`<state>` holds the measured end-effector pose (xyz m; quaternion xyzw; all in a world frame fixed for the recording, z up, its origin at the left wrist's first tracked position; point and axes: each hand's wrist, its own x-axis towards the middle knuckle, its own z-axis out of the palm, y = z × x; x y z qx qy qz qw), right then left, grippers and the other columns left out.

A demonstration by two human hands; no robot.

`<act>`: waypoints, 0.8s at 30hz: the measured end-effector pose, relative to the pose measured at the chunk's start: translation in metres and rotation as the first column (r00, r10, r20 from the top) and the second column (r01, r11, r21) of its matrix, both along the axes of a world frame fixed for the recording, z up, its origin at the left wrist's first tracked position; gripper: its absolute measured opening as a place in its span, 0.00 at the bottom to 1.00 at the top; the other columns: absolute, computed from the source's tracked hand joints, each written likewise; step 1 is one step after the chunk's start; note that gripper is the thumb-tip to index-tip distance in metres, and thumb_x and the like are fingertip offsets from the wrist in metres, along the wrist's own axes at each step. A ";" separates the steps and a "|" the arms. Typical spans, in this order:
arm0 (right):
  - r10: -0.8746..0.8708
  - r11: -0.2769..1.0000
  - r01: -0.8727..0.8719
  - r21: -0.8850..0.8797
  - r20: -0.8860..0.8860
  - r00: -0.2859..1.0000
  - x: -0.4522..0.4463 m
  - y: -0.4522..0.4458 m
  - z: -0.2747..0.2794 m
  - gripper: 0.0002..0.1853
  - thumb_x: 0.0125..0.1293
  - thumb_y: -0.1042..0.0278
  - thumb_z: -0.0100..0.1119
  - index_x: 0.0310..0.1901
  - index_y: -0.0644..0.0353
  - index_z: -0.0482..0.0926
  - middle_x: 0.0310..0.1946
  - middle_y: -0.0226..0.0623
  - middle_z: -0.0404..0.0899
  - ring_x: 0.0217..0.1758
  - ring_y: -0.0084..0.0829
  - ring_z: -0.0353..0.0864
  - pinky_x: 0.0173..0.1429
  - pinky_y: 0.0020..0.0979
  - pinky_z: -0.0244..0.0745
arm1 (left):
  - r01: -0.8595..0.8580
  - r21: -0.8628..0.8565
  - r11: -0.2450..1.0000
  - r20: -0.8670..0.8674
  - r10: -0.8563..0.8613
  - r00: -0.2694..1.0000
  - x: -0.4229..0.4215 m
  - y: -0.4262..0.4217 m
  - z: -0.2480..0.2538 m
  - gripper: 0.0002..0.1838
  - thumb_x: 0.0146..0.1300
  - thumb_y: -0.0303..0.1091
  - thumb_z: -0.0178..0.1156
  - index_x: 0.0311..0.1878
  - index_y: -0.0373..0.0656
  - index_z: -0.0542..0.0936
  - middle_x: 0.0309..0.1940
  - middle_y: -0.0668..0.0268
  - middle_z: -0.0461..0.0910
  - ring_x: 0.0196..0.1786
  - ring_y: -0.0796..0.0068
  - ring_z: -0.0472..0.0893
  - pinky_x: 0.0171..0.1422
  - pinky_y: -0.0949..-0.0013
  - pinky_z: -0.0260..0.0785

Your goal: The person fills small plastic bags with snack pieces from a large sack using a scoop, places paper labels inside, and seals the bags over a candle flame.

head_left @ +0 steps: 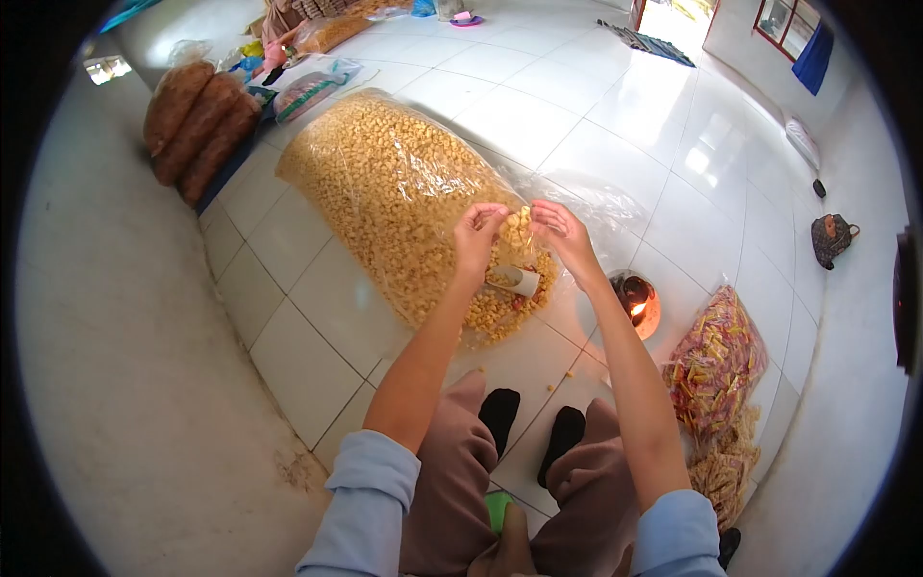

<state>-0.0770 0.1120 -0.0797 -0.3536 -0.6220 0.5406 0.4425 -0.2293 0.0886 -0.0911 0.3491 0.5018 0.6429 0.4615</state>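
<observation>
Pinching a small clear plastic packet of yellow snack pieces [519,228] between left hand [479,229] and right hand [561,231].
It hangs near the mouth of a bulky clear plastic sack [380,178], apparently filled, sealing unclear; plenty remains loose.

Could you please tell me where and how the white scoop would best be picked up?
The white scoop is probably best gripped by its bare right end, from above and the right with the right hand, once free: it lies on its side among the yellow snacks, that end exposed, the other among pieces. No handle shows.
</observation>
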 end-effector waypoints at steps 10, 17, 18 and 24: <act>-0.157 0.986 0.162 0.039 -0.113 0.981 -0.016 0.007 -0.001 0.12 0.58 0.66 0.60 0.40 0.64 0.75 0.35 0.34 0.78 0.39 0.23 0.77 0.44 0.23 0.69 | 0.049 0.100 0.994 0.059 -0.055 0.997 0.000 0.000 0.006 0.07 0.55 0.28 0.61 0.36 0.39 0.76 0.30 0.69 0.79 0.31 0.86 0.74 0.32 0.85 0.63; -0.076 0.997 0.076 -0.034 -0.013 0.997 -0.013 0.003 0.008 0.09 0.59 0.71 0.57 0.40 0.65 0.76 0.35 0.33 0.78 0.40 0.21 0.76 0.46 0.23 0.69 | 0.081 0.241 0.967 -0.031 -0.076 0.997 0.000 0.003 0.007 0.12 0.55 0.27 0.61 0.43 0.36 0.75 0.34 0.65 0.80 0.39 0.80 0.78 0.43 0.80 0.69; -0.109 0.994 0.109 -0.014 -0.022 0.994 -0.012 0.003 0.009 0.09 0.59 0.71 0.58 0.39 0.65 0.76 0.33 0.32 0.78 0.39 0.20 0.76 0.44 0.22 0.69 | 0.081 0.244 0.966 -0.030 -0.076 0.997 0.002 0.002 0.011 0.12 0.55 0.27 0.61 0.43 0.36 0.75 0.34 0.65 0.80 0.39 0.80 0.78 0.43 0.80 0.69; -0.201 0.977 0.206 0.057 -0.084 0.976 0.012 -0.006 0.034 0.07 0.58 0.72 0.57 0.37 0.65 0.76 0.34 0.33 0.78 0.38 0.19 0.75 0.44 0.21 0.69 | 0.368 0.184 0.912 -0.065 -0.362 0.930 0.021 -0.010 0.015 0.20 0.55 0.27 0.62 0.52 0.33 0.71 0.41 0.64 0.78 0.41 0.80 0.77 0.46 0.78 0.69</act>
